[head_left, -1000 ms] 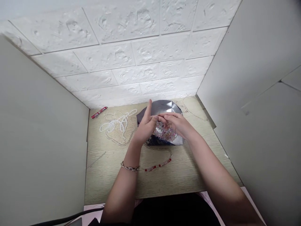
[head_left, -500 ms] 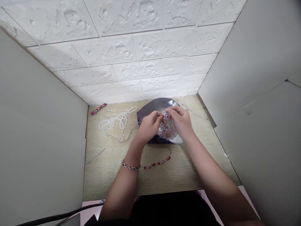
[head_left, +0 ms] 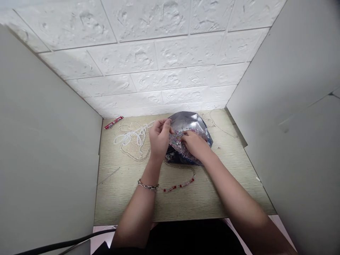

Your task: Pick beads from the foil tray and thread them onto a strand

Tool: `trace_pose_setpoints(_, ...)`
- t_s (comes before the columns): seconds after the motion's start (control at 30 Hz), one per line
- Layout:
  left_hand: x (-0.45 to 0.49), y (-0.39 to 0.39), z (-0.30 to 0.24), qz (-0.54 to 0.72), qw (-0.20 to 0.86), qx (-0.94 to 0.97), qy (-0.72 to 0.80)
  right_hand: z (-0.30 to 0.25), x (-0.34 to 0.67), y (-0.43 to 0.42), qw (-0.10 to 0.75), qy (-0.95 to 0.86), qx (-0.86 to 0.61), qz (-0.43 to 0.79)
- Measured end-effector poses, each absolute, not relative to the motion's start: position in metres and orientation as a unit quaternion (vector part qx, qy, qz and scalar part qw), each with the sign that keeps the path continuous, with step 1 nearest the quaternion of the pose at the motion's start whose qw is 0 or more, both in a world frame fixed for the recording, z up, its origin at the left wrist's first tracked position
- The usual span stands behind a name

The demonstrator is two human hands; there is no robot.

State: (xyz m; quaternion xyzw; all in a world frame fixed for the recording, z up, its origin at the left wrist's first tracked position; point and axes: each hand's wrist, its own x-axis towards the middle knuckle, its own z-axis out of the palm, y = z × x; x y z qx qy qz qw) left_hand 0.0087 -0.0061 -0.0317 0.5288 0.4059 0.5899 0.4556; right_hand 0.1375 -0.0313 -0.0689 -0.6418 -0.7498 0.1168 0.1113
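Note:
A shiny faceted silver bowl [head_left: 195, 120] full of small mixed beads [head_left: 177, 139] stands at the back middle of a pale wooden table [head_left: 127, 202]. My left hand [head_left: 158, 139] is raised at the bowl's left rim with its fingers curled together; a thin thread seems pinched in them, too fine to be sure. My right hand [head_left: 193, 144] reaches down into the beads, fingertips among them. A partly strung strand with red and pink beads [head_left: 178, 185] lies on the table below the bowl, near my left wrist, which wears a chain bracelet [head_left: 147, 186].
Strings of white pearls [head_left: 132, 140] lie tangled left of the bowl. A small red tool [head_left: 113, 122] rests at the back left corner. Thin chains [head_left: 212, 122] lie right of the bowl. Panels close in both sides; a white brick wall stands behind. A black cable [head_left: 61, 244] crosses the lower left.
My right hand has dropped from meeting the left above the bowl down into the beads. My left hand has curled its fingers and shifted slightly left.

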Motion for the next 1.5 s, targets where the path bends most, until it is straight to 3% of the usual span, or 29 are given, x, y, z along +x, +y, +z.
trace_pose_setpoints(0.37, 0.008, -0.004, -0.034, 0.611, 0.431, 0.516, 0.418, -0.068, 0.148, -0.032, 0.121, -0.722, -0.679, 0.059)
trace_pose_setpoints(0.53, 0.008, -0.004, -0.034, 0.606, 0.424, 0.518, 0.429, -0.070, 0.137, -0.032, 0.158, -0.763, -0.619, 0.101)
trace_pose_setpoints(0.67, 0.008, -0.004, -0.034, 0.601, 0.439, 0.516, 0.424, -0.075, 0.129, -0.035, 0.125, -0.785, -0.592, 0.132)
trace_pose_setpoints(1.03, 0.006, -0.005, -0.032, 0.588, 0.438, 0.524, 0.433, -0.078, 0.143, -0.033, 0.064, -0.681, -0.726, 0.073)
trace_pose_setpoints(1.3, 0.007, -0.004, -0.034, 0.585, 0.441, 0.528, 0.430, -0.068, 0.143, -0.030, 0.158, -0.738, -0.635, 0.165)
trace_pose_setpoints(1.4, 0.007, -0.004, -0.033, 0.586, 0.436, 0.531, 0.430, -0.065, 0.148, -0.030, 0.189, -0.699, -0.681, 0.113)
trace_pose_setpoints(1.5, 0.007, -0.004, -0.033, 0.585, 0.433, 0.533, 0.431, -0.067, 0.149, -0.034, 0.149, -0.666, -0.727, 0.071)
